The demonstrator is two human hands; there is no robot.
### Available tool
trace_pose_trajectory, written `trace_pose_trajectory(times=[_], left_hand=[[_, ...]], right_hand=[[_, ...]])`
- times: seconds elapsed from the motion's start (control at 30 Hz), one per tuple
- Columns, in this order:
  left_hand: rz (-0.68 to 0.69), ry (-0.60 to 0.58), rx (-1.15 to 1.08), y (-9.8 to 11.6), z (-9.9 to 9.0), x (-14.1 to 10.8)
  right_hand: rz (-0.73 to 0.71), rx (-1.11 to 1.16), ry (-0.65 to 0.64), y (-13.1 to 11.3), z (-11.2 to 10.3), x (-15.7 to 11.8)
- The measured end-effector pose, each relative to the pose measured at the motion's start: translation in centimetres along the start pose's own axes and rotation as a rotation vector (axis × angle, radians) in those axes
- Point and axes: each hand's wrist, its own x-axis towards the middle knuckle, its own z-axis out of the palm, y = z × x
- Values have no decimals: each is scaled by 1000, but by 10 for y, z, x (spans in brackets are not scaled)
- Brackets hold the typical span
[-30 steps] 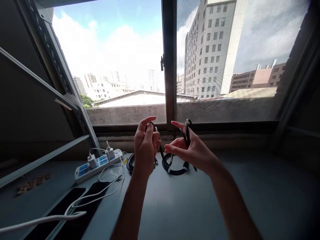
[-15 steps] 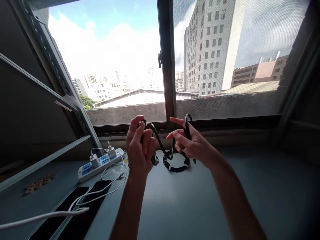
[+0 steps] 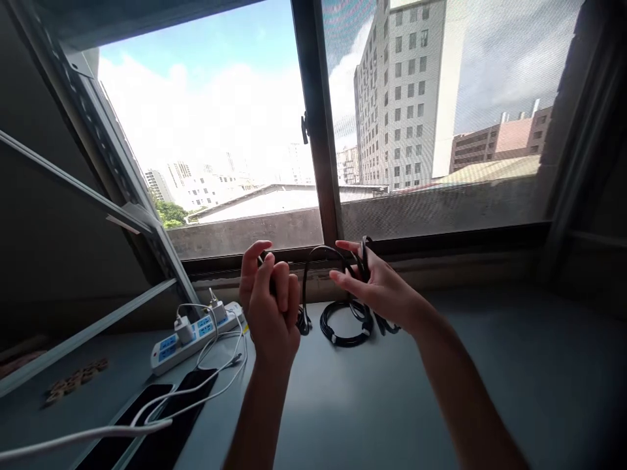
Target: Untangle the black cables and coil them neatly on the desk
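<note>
A black cable point(image 3: 306, 281) runs in an arc between my two hands, above the table. My left hand point(image 3: 272, 300) is closed around part of it, with the thumb raised and the index finger bent; most of what lies inside the fist is hidden. Loops of the cable hang over my right hand point(image 3: 379, 284), whose fingers curl around them while the index finger and thumb point left. Beneath and between the hands, a coiled black cable point(image 3: 337, 343) with white ties lies on the table. Another dark coil point(image 3: 304, 323) shows partly behind my left hand.
A white power strip point(image 3: 196, 336) with plugs and white cables stands on the table point(image 3: 343, 411) at left. Near it lie dark flat panels point(image 3: 191, 398) and small brown pieces point(image 3: 76, 382). Metal shelf bars cross the left side; a window point(image 3: 326, 196) is behind.
The cable between my hands now arches upward instead of sagging. More loops hang at my right hand, whose fingers have drawn around them. My left hand has shifted slightly left and down.
</note>
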Motion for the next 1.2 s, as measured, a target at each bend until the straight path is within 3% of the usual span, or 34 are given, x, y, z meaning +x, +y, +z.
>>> trace_pose_trajectory(times=[0.1,0.27,0.47,0.67,0.83,0.97,1.1,1.2], left_hand=[[7,-19,114,-8,-3,7],[-212,-255,386,-22,-7,14],[-291,-433,482,-27,-2,4],[-379,-520,496,-23,-15,14],[-252,-549,520,-6,-30,21],[-81,-600,574,5,-37,22],[81,-698,695,-1,-38,22],[115,-724,797,-11,-37,22]], right_hand=[[-25,-4,74,6,-7,3],[33,-25,69,-2,-14,-5],[-11,-173,-99,-17,-2,-24],[-90,-232,-185,-7,13,-19],[-48,-281,-79,0,4,-1],[-69,-353,89,6,-13,5],[-110,-476,291,18,-23,12],[-158,-539,389,27,-24,19]])
